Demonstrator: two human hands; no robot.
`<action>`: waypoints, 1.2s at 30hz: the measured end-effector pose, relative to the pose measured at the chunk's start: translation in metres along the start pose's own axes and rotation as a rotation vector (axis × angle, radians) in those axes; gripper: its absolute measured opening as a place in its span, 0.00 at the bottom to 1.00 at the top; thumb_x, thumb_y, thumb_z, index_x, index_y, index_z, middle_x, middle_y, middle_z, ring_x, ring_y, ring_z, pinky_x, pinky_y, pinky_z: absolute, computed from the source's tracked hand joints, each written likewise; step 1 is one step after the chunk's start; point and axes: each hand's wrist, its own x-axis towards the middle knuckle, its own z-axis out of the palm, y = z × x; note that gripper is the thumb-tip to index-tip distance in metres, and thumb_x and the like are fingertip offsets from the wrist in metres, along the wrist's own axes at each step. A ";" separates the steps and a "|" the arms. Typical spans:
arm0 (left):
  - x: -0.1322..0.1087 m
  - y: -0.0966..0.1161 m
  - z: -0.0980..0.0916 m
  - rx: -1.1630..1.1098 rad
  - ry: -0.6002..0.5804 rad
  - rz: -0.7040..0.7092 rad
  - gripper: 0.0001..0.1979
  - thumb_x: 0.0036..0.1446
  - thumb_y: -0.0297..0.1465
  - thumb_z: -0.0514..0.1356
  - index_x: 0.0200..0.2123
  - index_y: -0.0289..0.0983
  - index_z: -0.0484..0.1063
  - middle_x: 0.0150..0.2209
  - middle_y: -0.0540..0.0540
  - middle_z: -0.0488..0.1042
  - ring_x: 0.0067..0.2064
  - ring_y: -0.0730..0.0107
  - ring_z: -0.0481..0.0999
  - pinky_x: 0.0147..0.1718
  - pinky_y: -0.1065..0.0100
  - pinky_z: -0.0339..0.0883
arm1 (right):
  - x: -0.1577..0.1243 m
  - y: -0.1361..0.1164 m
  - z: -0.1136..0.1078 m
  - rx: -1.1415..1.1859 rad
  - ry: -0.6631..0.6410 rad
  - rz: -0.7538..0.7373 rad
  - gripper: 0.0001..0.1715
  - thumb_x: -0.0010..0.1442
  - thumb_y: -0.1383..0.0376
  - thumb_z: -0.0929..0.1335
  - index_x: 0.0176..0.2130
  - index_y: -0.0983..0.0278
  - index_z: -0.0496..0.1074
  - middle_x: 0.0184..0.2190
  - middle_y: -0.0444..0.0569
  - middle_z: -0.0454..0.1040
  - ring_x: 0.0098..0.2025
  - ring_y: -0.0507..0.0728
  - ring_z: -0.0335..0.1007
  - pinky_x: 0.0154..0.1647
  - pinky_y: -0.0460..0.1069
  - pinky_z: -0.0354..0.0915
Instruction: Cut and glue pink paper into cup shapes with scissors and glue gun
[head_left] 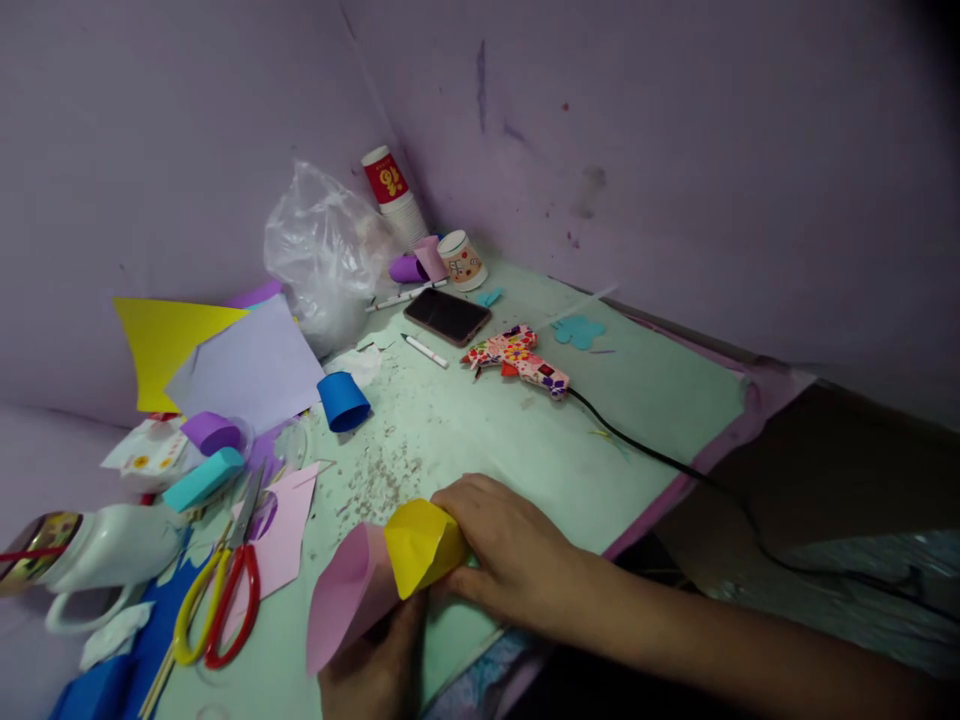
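Observation:
At the table's front edge my left hand (375, 665) is closed on a pink paper cone (351, 592), its wide mouth tipped toward the lower left. My right hand (499, 555) grips a yellow paper piece (421, 545), rolled or folded, from its right side. The yellow piece touches the upper right part of the pink cone; whether they are joined I cannot tell. Left of my hands lie scissors (238, 570) with one red and one yellow handle loop. A flower-patterned glue gun (521, 358) rests beyond my right hand.
A black cord (637, 437) runs from the glue gun over the table's right edge. A phone (448, 316), a white pen (425, 350) and a blue paper roll (343, 402) lie mid-table. Stacked paper cups (394, 190) and a plastic bag (322, 250) stand behind; a white mug (112, 550) is at left.

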 end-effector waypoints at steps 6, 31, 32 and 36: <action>-0.001 0.002 0.001 0.002 -0.006 0.001 0.16 0.45 0.42 0.66 0.36 0.39 0.75 0.40 0.42 0.80 0.49 0.49 0.76 0.53 0.55 0.65 | -0.001 0.002 0.001 0.001 0.007 0.002 0.25 0.50 0.68 0.72 0.49 0.70 0.70 0.44 0.56 0.74 0.47 0.62 0.67 0.51 0.56 0.64; -0.006 0.014 0.002 -0.264 -0.075 -0.024 0.23 0.43 0.40 0.69 0.40 0.32 0.73 0.41 0.39 0.79 0.46 0.53 0.77 0.48 0.59 0.70 | 0.003 0.005 0.001 0.015 0.140 0.021 0.23 0.51 0.70 0.72 0.48 0.67 0.69 0.44 0.55 0.74 0.48 0.61 0.66 0.50 0.55 0.64; -0.006 0.015 0.003 -0.284 -0.079 -0.017 0.23 0.43 0.39 0.69 0.41 0.31 0.74 0.41 0.39 0.79 0.46 0.53 0.78 0.48 0.59 0.71 | 0.003 0.005 0.002 0.006 0.146 0.020 0.23 0.51 0.71 0.71 0.48 0.67 0.69 0.45 0.55 0.74 0.49 0.61 0.65 0.52 0.56 0.63; -0.006 0.015 0.004 -0.279 -0.091 0.004 0.22 0.44 0.38 0.68 0.41 0.31 0.76 0.40 0.39 0.81 0.44 0.54 0.79 0.45 0.60 0.72 | 0.002 0.006 0.005 -0.032 0.149 0.010 0.25 0.49 0.72 0.71 0.49 0.66 0.69 0.47 0.55 0.73 0.53 0.62 0.63 0.56 0.58 0.60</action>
